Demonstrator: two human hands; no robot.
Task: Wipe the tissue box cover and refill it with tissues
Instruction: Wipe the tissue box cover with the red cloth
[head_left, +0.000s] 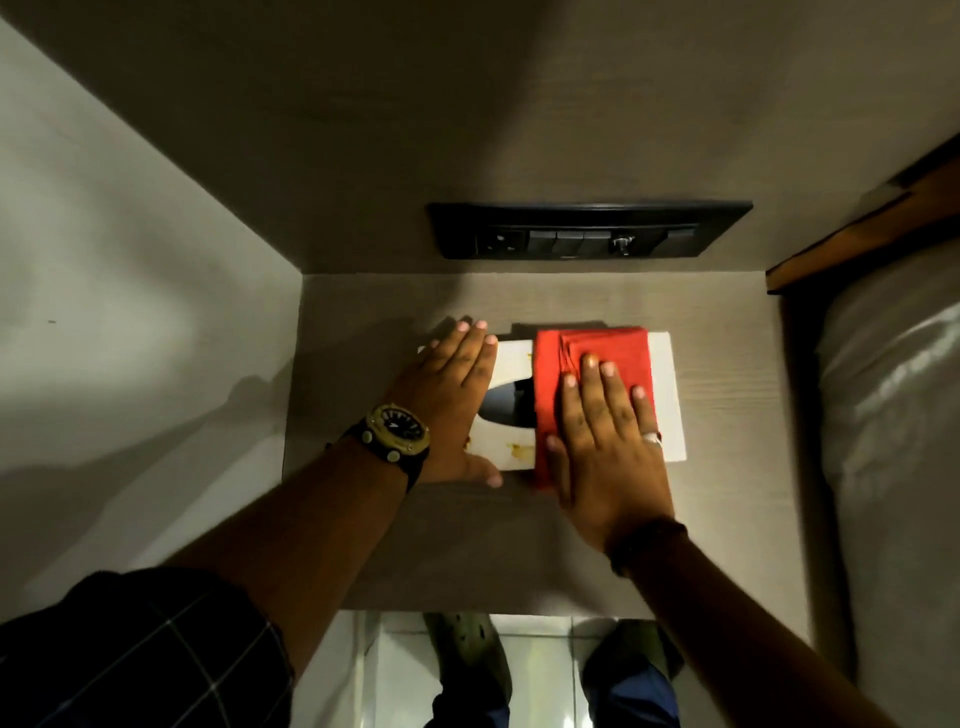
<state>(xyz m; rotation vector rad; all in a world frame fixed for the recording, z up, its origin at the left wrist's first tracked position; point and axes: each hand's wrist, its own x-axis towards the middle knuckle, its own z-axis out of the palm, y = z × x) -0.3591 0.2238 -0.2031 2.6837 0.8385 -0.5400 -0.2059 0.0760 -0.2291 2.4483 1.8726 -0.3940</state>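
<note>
Tissue box cover (667, 395): white and rectangular, lying flat on the grey wood-grain table (727, 519) at the middle of the frame; brownish stains show near its lower edge, left of the cloth.
Slot (506, 402): a dark oval opening in the top of the cover, partly hidden by the left hand and the cloth.
Cloth (592, 345): red and folded, spread over the middle of the cover from its upper edge to its lower edge.
Left hand (447, 400): flat on the left end of the cover, fingers straight and pointing to the top of the frame, thumb along the cover's lower edge; it grips nothing.
Right hand (608, 441): lies flat on the cloth with straight, spread fingers, pressing it onto the cover; a ring shows on one finger.
Watch (397, 431): dark strap, tan case, on the left wrist.
Switch panel (587, 231): black, on the wall above the table.
Bed (893, 415): at the right edge of the frame, under a shiny covering.
</note>
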